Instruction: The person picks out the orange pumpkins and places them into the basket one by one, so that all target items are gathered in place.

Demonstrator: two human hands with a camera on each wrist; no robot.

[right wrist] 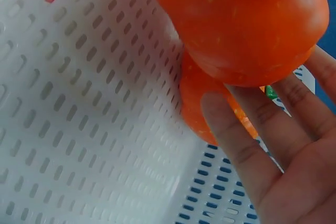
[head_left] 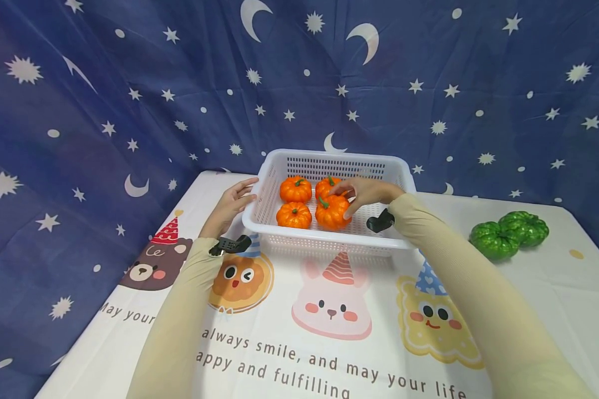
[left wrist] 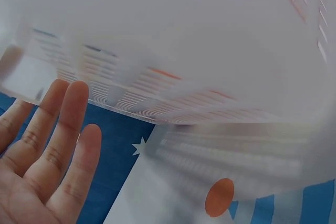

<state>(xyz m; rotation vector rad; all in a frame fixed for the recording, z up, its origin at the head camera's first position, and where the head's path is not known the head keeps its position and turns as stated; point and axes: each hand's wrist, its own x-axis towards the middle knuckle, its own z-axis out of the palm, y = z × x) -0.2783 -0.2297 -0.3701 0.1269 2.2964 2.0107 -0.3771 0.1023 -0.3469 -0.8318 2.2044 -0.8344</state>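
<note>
A white perforated basket (head_left: 324,234) holds several small orange pumpkins with green stems. My right hand (head_left: 366,191) reaches over its right side and grips the front right pumpkin (head_left: 333,213), which sits higher than the ones around it. In the right wrist view the held pumpkin (right wrist: 252,30) lies against the fingers, above another pumpkin (right wrist: 197,103). At the basket's left rim is my left hand (head_left: 228,208), its fingers extended along the outer wall. The left wrist view shows those fingers (left wrist: 73,114) fairly straight by the basket wall; contact is hard to tell.
Two green pumpkins (head_left: 494,241) sit side by side on the right of the table. A white tablecloth (head_left: 289,346) with printed cartoon figures and words covers the table. Behind and to the left hangs a blue curtain (head_left: 299,72) with stars and moons.
</note>
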